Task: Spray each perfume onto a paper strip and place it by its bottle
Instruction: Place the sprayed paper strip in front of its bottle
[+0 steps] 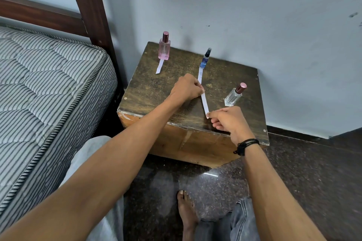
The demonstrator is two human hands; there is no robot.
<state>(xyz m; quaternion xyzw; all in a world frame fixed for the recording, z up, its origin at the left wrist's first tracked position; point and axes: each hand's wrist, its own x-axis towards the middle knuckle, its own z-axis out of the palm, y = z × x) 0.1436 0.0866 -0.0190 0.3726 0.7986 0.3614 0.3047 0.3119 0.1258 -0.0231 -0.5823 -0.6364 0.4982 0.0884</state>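
Observation:
Three perfume bottles stand on a worn wooden box point(148, 92): a pink bottle point(164, 48) at the back left, a small blue spray bottle point(205, 58) in the middle, and a clear bottle with a pink cap point(234, 96) at the right. A white paper strip point(160, 66) lies in front of the pink bottle. Another strip point(200, 75) runs from the blue bottle down to my left fingers. My left hand point(187, 88) pinches the upper end of a third paper strip point(205, 104). My right hand point(227, 118) pinches its lower end, just left of the clear bottle.
A striped mattress point(49, 88) and a dark wooden bed post point(92, 6) stand to the left of the box. A pale wall point(254, 25) is right behind it. Below are dark polished floor point(313, 182), my knees and a bare foot point(186, 209).

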